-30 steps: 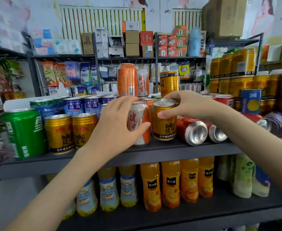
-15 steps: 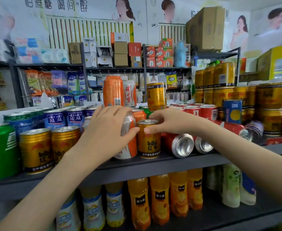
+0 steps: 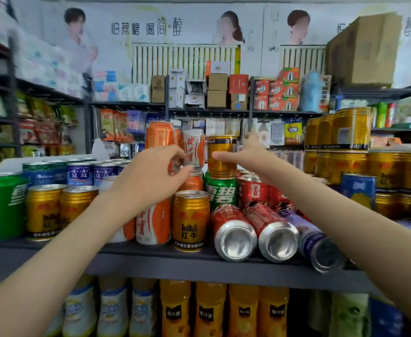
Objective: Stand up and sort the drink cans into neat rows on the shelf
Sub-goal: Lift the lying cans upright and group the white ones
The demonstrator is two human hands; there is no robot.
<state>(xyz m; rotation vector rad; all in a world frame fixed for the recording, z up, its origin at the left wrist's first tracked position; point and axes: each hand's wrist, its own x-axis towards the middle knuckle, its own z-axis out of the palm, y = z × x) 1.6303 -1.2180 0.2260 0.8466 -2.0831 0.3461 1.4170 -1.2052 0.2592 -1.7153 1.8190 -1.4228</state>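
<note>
Reaching over the front row, both hands are raised to the stacked cans. The left hand (image 3: 148, 183) is half-curled, nothing visibly gripped; just beyond its fingertips stands the white-and-orange can (image 3: 194, 148). The right hand (image 3: 245, 155) is spread flat against the gold can (image 3: 221, 155), apparently to steady it.

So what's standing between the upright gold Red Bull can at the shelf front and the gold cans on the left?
In the head view, orange-and-white cans, partly hidden behind the left forearm, stand between them.

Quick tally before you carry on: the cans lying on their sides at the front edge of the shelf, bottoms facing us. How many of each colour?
Red cans: 2
Blue-purple can: 1
Total: 3
</note>
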